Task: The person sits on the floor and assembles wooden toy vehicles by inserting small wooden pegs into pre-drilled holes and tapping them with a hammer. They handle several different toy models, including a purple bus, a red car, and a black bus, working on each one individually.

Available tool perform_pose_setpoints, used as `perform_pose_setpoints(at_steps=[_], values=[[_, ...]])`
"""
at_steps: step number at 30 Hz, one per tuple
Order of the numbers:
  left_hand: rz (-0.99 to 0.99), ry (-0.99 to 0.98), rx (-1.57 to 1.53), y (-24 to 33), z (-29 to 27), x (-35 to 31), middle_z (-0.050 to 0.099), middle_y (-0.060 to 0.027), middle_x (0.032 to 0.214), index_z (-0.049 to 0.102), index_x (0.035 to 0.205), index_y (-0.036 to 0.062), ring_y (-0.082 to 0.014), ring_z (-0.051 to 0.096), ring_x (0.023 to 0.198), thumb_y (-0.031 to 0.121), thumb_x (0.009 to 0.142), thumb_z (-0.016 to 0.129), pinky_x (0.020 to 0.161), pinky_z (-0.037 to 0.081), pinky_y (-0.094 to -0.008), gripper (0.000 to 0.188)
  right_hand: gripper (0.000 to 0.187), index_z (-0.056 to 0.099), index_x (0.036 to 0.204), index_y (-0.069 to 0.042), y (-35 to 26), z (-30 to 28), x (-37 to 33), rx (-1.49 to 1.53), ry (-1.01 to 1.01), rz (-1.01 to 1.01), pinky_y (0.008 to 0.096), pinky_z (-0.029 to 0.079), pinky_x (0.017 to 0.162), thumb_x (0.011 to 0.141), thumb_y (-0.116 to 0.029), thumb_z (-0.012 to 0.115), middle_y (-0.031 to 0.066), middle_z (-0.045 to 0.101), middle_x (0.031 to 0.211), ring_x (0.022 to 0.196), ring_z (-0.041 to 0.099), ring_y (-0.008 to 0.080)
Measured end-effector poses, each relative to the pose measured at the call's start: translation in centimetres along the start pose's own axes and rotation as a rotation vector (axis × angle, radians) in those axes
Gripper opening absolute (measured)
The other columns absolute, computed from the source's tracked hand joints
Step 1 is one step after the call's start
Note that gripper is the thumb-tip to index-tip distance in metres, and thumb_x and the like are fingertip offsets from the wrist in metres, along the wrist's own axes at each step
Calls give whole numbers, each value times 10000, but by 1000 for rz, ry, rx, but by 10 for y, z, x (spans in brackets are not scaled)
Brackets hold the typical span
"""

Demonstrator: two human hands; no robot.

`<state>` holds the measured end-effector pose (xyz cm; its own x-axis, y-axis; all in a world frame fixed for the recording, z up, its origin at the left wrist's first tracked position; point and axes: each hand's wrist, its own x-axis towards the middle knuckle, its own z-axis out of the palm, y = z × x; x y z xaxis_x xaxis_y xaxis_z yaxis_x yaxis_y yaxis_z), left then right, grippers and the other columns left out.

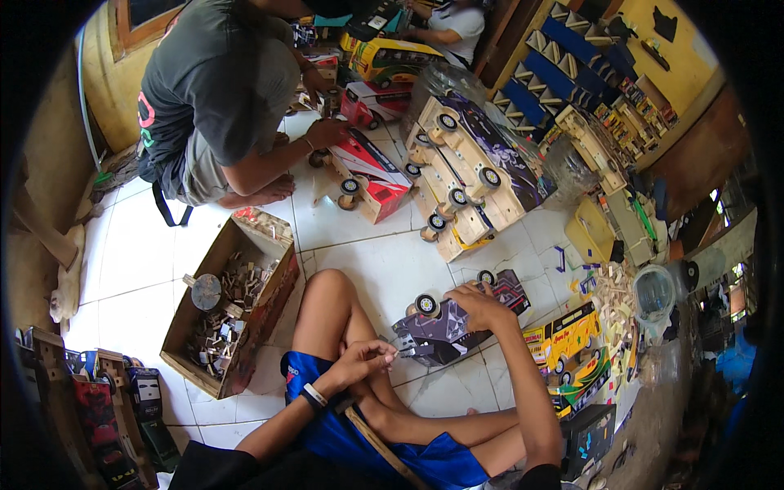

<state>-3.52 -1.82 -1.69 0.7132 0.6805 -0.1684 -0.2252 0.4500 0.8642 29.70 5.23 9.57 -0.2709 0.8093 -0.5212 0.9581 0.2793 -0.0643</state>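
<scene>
A dark grey and black toy bus (433, 333) with patterned sides lies tipped over on the tiles in front of my crossed legs, its black wheels facing up and away. My right hand (480, 307) grips it from above, fingers curled over the edge between two wheels. Close to the bus's left end, my left hand (365, 364) is closed in a pinch. Something small and pale may be at its fingertips, too small to name. Across my lap lies a wooden stick (377, 447), partly hidden by my left forearm.
Left of my knee stands an open box (273, 314) of small wood pieces. Ahead, a person (212, 98) squats with a hand on a red and white toy truck (371, 175). A large upturned wooden toy vehicle (465, 184) stands beyond; yellow toy buses (572, 335) lie at right.
</scene>
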Motion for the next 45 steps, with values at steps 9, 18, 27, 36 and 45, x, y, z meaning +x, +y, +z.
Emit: perform_pose_setpoints(at_steps=[9, 18, 27, 36, 45], values=[[-3, 50, -19, 9, 0, -2, 688, 0, 1071, 684, 1233, 16, -99, 652, 981, 208, 1060, 680, 884, 542, -268, 258, 418, 682, 1032, -82, 21, -22, -28, 31, 151, -97, 488, 504, 924, 677, -75, 903, 142, 750, 1025, 1035, 690, 388], [-42, 48, -46, 4, -1, 5, 698, -23, 1099, 672, 1246, 0, -114, 673, 971, 247, 1060, 683, 884, 554, -279, 310, 146, 621, 888, -41, -36, 83, -68, -32, 818, 124, 485, 472, 817, 789, -17, 725, 134, 657, 914, 912, 667, 352], [-18, 49, -26, 8, 1, 0, 700, -8, 1100, 684, 1247, 18, -113, 674, 962, 190, 1058, 664, 873, 545, -285, 256, 138, 691, 943, -26, -89, 162, -79, 37, 885, 209, 465, 510, 891, 812, -17, 649, 130, 658, 973, 995, 673, 331], [-14, 194, -9, 11, 6, 0, 722, -18, 1019, 682, 1232, 18, -113, 698, 880, 260, 1066, 670, 766, 554, -257, 293, 293, 761, 1095, -15, -114, 205, -66, 19, 583, 341, 517, 453, 1072, 827, -31, 643, 172, 687, 1169, 1185, 629, 364], [77, 343, 87, 14, 29, 21, 744, -10, 973, 731, 1149, -9, -63, 652, 839, 275, 1052, 695, 716, 513, -225, 302, 455, 689, 1322, -37, -145, 194, -89, -30, 411, 391, 531, 435, 1078, 880, -146, 696, 218, 624, 1375, 1306, 549, 365]])
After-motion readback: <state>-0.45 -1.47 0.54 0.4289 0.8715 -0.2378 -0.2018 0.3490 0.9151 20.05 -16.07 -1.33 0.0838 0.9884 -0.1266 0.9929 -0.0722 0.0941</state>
